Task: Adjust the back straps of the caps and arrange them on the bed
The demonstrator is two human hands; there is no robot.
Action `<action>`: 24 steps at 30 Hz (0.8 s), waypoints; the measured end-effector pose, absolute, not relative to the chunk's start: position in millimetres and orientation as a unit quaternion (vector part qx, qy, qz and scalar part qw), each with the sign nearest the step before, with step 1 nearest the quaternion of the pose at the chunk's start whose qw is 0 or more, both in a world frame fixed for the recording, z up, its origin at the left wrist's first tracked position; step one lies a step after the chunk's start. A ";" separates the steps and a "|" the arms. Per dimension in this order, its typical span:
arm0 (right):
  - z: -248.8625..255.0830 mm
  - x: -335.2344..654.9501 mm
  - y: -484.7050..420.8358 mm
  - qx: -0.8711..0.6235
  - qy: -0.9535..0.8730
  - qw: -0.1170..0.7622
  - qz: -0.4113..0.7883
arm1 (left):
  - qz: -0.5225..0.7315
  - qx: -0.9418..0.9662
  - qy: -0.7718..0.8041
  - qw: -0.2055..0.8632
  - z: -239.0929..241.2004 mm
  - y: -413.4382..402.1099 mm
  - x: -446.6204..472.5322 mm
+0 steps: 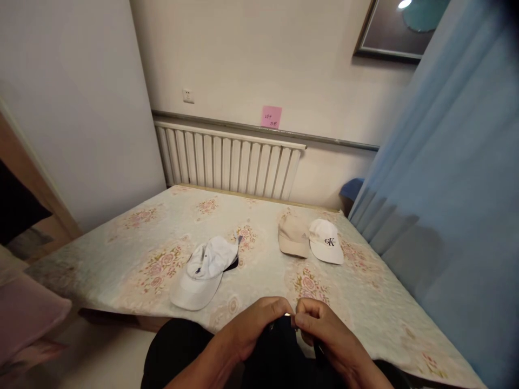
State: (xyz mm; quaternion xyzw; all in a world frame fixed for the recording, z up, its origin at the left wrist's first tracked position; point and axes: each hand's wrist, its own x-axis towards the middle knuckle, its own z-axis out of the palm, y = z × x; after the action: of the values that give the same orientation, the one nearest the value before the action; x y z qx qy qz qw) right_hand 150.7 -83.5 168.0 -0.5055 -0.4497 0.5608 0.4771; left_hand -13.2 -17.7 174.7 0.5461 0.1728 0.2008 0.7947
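Note:
Close to my body, both hands meet over a piece of dark cloth [279,348], whose full shape I cannot make out. My left hand [259,324] is closed, pinching a dark strap with a small shiny metal buckle [288,314] by its fingertips. From the other side, my right hand [326,327] grips the same strap between thumb and curled fingers. Beyond my left hand lies a white cap [203,270], on its side with its brim towards me. Farther off, a beige cap [293,237] and a white cap with black letters [326,241] sit side by side.
The caps lie on a bed with a flowered cover [138,259]. Behind it are a white radiator [227,159] and a wall with a pink note [271,116]. A blue curtain [441,205] hangs along the right. Pink cloth [30,319] shows at the left edge.

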 end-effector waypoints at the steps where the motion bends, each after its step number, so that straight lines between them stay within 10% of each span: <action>1: 169.0 151.1 -83.0 -0.512 -0.452 0.472 0.557 | 0.201 0.550 0.175 0.792 174.6 -17.6 -13.1; 24: 144.8 180.7 -79.1 -0.435 -0.496 0.430 0.616 | 0.156 0.558 0.214 0.786 164.6 -4.5 -25.4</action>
State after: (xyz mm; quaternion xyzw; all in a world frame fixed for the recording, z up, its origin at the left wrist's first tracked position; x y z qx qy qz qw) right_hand 180.7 -79.1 144.8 -0.4351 -0.4959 0.6160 0.4304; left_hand -25.4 -4.5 164.6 0.5580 0.2137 0.1565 0.7864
